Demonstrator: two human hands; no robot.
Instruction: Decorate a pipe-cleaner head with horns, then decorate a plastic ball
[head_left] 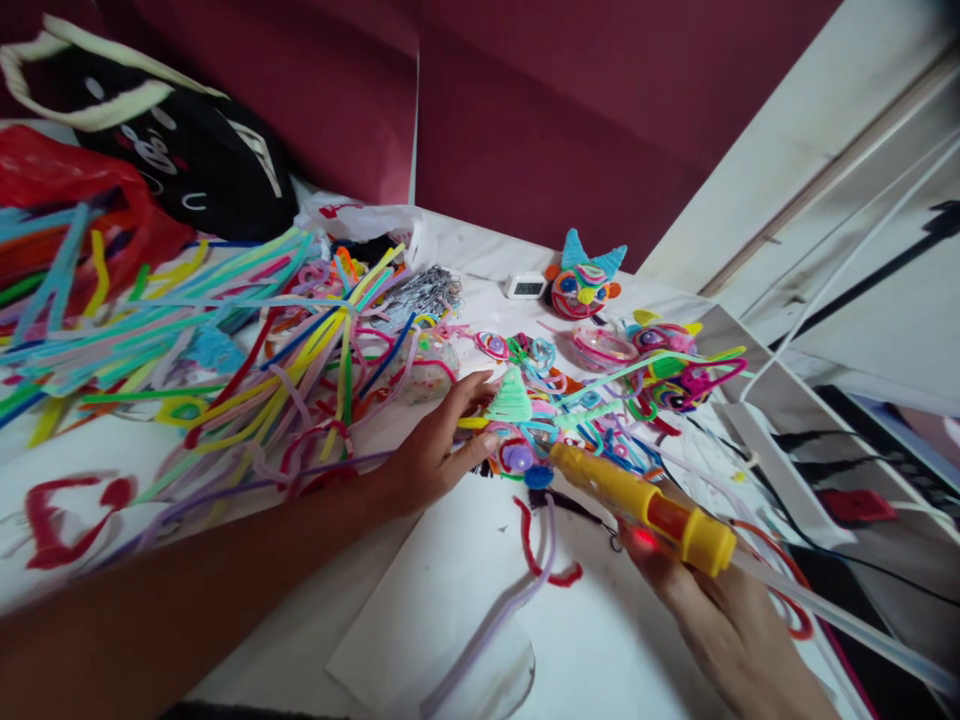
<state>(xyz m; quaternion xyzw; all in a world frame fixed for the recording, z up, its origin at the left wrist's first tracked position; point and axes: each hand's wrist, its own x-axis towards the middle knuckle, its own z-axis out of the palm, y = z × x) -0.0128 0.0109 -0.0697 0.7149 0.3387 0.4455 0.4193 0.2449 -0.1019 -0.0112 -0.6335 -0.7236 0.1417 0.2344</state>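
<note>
My right hand [701, 610] is wrapped round a yellow hot glue gun [611, 485], its red light lit and a long clear glue stick [832, 605] trailing from its back. The nozzle tip meets or nearly meets a colourful pipe-cleaner figure [517, 458] with a purple eye. My left hand [431, 445] grips this figure from its left side, thumb in front. A light green triangle [510, 397] of coiled pipe cleaner stands up at the figure's top. Whether the triangle is attached, I cannot tell. Loose pipe cleaners crowd behind the figure and blur its outline.
Many loose pipe cleaners [247, 310] cover the left side. Behind them are a red plastic bag [97, 190] and a black tote bag [187, 150]. A finished figure with blue ears [585, 290] stands beside a small white timer [525, 287]. At right runs a power strip [784, 480] with cables.
</note>
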